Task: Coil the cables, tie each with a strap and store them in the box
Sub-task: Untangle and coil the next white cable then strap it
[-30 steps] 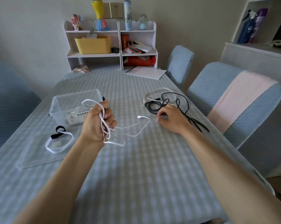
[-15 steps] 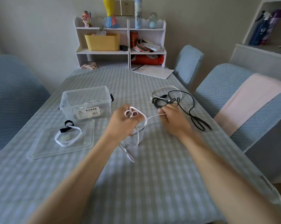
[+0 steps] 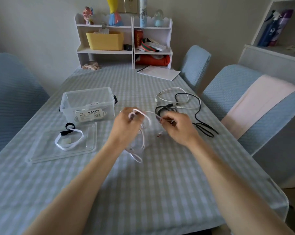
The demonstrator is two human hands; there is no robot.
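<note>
Left hand grips white cable loops above the desk. Right hand pinches the cable's free end. Clear box sits left; black cable lies uncoiled beyond the hands.

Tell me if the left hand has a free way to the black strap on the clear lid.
Probably not yet. The path across the tablecloth from the left hand to the black strap on the lid looks unobstructed, but that hand's grip is full of white cable loops, which it would have to release first.
</note>
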